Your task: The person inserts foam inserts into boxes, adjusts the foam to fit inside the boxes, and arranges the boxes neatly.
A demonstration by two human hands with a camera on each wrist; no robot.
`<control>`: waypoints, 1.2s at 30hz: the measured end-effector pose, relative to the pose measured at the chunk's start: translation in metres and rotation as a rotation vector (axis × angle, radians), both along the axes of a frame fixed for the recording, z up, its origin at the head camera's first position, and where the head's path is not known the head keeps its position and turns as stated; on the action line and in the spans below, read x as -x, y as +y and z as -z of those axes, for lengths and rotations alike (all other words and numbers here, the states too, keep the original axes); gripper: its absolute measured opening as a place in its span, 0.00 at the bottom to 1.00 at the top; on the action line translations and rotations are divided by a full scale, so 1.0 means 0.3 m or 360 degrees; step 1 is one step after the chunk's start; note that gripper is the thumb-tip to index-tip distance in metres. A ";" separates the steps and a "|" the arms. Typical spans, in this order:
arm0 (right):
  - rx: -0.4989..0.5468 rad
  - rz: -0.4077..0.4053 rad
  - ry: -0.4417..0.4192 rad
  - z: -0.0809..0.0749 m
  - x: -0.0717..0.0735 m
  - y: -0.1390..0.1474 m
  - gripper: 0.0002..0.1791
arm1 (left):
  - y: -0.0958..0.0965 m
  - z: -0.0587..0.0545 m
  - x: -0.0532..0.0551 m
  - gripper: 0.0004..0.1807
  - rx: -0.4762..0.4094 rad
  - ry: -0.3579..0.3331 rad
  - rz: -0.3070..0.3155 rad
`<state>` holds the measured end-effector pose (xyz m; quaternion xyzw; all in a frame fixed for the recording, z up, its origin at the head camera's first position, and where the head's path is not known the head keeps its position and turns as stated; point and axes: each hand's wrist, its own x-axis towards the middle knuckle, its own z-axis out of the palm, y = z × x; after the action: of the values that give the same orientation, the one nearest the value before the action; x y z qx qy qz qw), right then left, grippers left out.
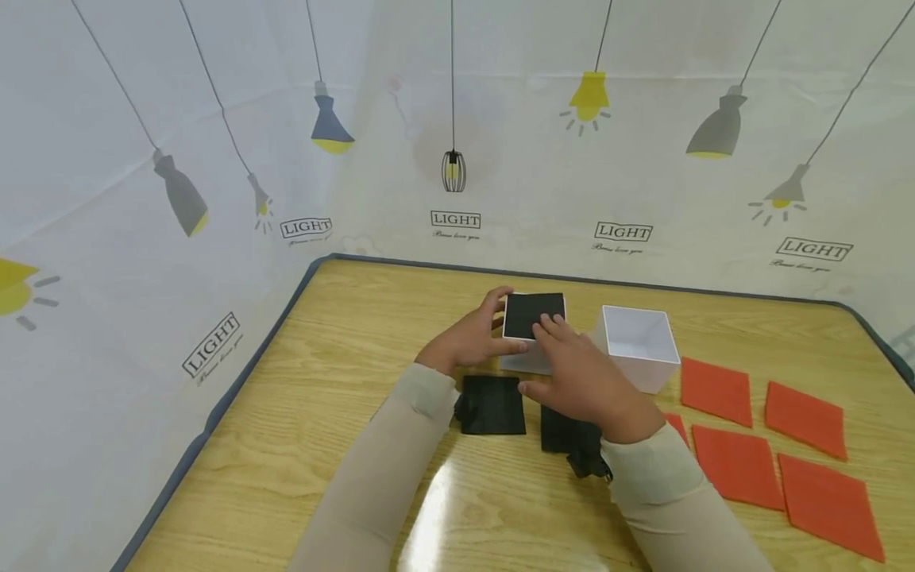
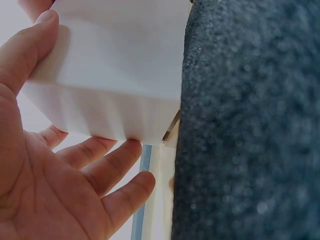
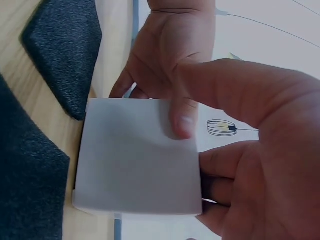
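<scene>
A white square box (image 1: 525, 364) stands on the table, with a black felt-like square (image 1: 525, 312) lying over its top opening. My left hand (image 1: 468, 338) holds the box from its left side, the thumb across the front face and the fingers against the side wall (image 2: 115, 112). On the black square rest the fingertips of my right hand (image 1: 582, 373), its thumb spread away to the left. From the right wrist, the box's front face (image 3: 135, 155) shows between both hands. Two more black squares, one at the left (image 1: 493, 405) and one partly under my right hand (image 1: 561, 429), lie in front.
A second white box (image 1: 643, 372), open at the top, stands to the right. Several red squares (image 1: 736, 466) lie flat on the wooden table (image 1: 300, 445) at the right. A white sheet (image 1: 515, 111) printed with lamps hangs behind the table's dark edge.
</scene>
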<state>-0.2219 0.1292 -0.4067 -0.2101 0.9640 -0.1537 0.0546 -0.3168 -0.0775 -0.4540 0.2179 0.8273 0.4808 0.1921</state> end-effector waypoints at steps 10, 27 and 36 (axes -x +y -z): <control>-0.0050 0.0033 0.0166 0.051 0.027 -0.013 0.54 | 0.000 0.004 0.002 0.59 -0.0032 0.0007 0.0003; -0.0019 0.0038 0.0242 0.073 0.036 -0.026 0.51 | -0.001 -0.002 -0.003 0.59 -0.0018 0.0009 0.0005; -0.0008 0.0026 0.0314 0.081 0.038 -0.028 0.48 | 0.000 0.001 -0.001 0.59 -0.0015 -0.0003 -0.0006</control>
<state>-0.2334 0.1207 -0.4310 -0.2162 0.9667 -0.1302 -0.0413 -0.3165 -0.0774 -0.4544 0.2170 0.8253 0.4852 0.1910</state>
